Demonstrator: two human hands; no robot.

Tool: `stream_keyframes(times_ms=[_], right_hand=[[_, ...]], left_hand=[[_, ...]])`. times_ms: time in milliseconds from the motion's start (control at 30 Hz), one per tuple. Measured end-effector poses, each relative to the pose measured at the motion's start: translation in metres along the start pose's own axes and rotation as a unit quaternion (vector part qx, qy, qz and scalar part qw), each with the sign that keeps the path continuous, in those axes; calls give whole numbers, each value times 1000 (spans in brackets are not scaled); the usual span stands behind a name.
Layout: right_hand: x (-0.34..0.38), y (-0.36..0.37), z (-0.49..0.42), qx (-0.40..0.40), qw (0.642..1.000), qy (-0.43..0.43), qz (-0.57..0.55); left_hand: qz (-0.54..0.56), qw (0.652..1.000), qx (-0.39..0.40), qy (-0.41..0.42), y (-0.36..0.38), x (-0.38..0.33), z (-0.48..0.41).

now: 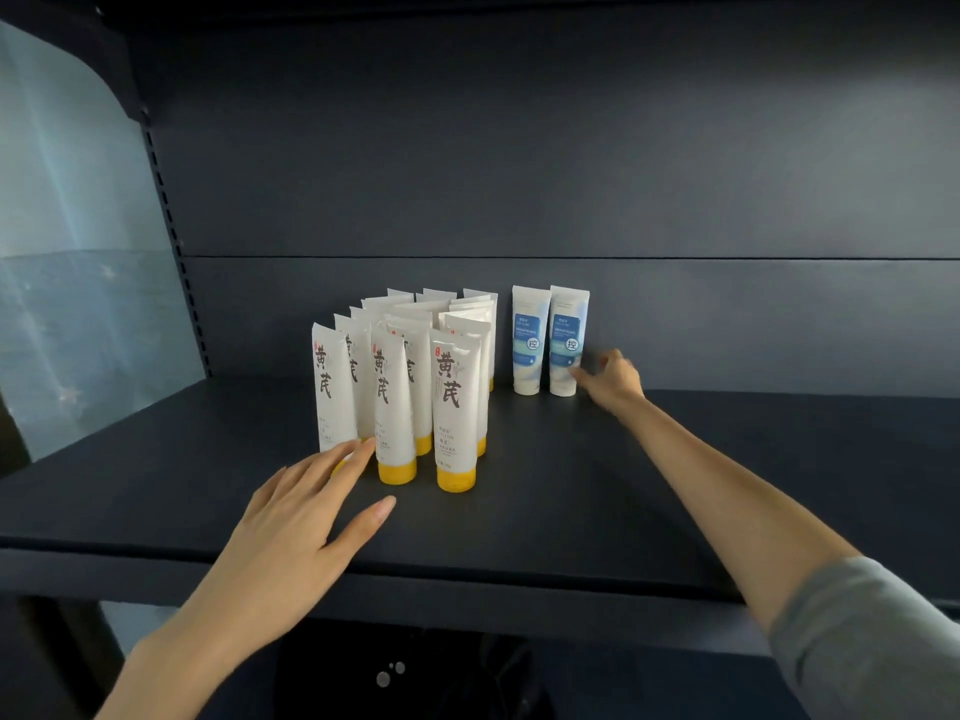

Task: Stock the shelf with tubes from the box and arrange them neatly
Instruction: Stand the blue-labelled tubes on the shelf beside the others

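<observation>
Here, a cluster of white tubes with yellow caps [405, 366] is seen standing cap-down in rows on the dark shelf [571, 511], left of centre. Just beside the cluster on its right, near the back panel [519, 174], two blue-and-white tubes [530, 345] are set upright, side by side. The left hand [301, 517] is held spread over the front of the shelf, fingers straight, and its fingertips are laid at the base of the front-left tube [332, 387]. The right hand [615, 379] is stretched far back to the right-hand blue-and-white tube [567, 340], whose lower side is touched by a fingertip; whether that tube is pinched or merely touched cannot be told. A grey sleeve [872, 631] is seen on the right arm, and a translucent panel [67, 304] at the left end of the shelf.
</observation>
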State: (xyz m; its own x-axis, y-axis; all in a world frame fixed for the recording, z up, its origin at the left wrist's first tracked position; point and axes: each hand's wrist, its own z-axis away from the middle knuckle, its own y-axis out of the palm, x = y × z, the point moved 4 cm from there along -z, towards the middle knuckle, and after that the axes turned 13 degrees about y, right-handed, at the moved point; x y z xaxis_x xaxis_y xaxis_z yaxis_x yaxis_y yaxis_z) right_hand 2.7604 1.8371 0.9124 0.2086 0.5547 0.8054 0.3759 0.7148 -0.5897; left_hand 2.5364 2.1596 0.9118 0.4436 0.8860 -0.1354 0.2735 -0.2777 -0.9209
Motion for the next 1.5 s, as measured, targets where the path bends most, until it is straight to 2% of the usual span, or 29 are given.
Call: stream_keyframes(times_ms=[233,500,700,967,1267,1500], right_hand=[[-15,-49,69,-19,975,-64,213],[-49,-108,187,-75,944,-95,308],[-100,-151,257,-102,941,-42,319],[-175,-213,312,-152,918,18,366],[-276,-285,377,-163,898,95,398],[-347,-333,427,-158,902,168,366]], left_hand=[[-17,1000,2,25,-3,-5,12],[-27,998,1,48,0,-19,21],[-16,995,-25,99,6,-57,15],[-16,990,-18,140,21,-125,14],[-20,984,14,178,52,-225,43],[-19,971,33,237,78,-312,76]])
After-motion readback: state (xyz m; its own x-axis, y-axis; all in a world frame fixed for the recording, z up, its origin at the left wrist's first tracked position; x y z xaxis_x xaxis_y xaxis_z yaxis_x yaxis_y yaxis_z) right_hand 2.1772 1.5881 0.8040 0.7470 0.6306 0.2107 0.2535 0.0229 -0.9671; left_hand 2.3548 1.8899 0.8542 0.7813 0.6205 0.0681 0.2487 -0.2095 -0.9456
